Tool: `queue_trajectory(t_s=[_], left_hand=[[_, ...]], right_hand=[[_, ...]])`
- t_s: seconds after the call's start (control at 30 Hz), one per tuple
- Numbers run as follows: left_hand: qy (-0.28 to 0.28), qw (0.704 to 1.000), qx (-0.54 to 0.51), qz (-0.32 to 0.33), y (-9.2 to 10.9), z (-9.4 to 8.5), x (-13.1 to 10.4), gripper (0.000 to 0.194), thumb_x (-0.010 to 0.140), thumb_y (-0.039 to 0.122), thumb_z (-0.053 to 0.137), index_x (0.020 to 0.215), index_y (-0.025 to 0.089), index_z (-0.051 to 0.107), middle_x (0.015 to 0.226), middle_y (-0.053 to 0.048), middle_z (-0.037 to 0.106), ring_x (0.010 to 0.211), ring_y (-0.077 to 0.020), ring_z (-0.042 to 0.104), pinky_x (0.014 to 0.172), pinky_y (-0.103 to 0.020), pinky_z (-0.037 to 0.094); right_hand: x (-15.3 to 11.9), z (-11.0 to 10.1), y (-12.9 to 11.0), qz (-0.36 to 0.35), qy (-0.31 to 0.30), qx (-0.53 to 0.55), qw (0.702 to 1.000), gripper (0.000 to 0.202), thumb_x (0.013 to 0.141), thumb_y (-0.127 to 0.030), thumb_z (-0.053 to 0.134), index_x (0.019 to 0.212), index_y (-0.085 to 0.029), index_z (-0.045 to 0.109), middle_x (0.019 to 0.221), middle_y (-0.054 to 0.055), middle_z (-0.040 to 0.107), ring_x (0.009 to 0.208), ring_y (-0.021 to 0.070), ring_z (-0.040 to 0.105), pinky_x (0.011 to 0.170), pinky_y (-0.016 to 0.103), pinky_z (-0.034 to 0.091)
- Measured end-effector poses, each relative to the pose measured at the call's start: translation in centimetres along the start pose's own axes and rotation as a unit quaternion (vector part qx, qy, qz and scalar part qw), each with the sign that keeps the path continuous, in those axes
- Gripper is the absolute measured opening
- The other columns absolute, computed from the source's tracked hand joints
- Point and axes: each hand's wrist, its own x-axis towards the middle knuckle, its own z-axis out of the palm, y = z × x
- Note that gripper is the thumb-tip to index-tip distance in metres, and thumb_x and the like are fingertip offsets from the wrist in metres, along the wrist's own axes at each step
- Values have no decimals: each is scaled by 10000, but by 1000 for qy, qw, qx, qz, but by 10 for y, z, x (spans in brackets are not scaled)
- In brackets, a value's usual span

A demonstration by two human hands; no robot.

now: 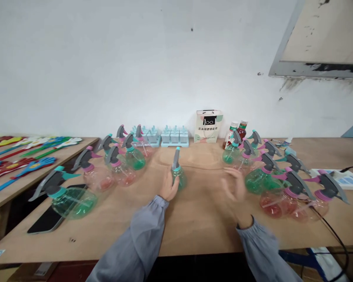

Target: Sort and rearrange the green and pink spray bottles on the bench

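My left hand (168, 185) is wrapped around the near left side of a green spray bottle (181, 178), which stands upright mid-table with a grey trigger head and teal collar. My right hand (234, 184) is to the right of that bottle, somewhat blurred, its fingers apart and nothing in them. Closest to it on the right is a green spray bottle with a pink collar (257, 181). Several more red and green spray bottles stand in that right group. On the left is another group, with a green bottle (73, 203) in front and a red bottle (97, 178) behind it.
A black phone (48, 217) lies under the front left bottle. Pale blue popsicle molds (174, 138), a paper bag (208, 127) and two sauce bottles (241, 131) stand by the wall. A black cable (331, 229) hangs over the right edge. Colourful flower-headed sticks (29, 172) cover the left table.
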Motion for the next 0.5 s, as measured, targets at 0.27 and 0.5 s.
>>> queue_trajectory(t_s=[0.27,0.5], left_hand=[[-86,995,44,39,34,9,-13,610,742,611,733,1205,239,597,1111,-169,671,1074,-379,655,923,-526,543],[126,990,64,-23,9,-34,13,643,678,551,747,1198,242,530,1210,-134,615,1179,-367,589,1041,-567,460]], right_hand=[[22,110,-16,115,-184,193,957,860,757,-519,759,1472,-252,362,1557,156,417,1447,314,408,1191,518,342],[30,116,-15,157,-247,236,927,289,833,-420,665,1071,-257,685,1013,49,729,950,237,676,918,405,532]])
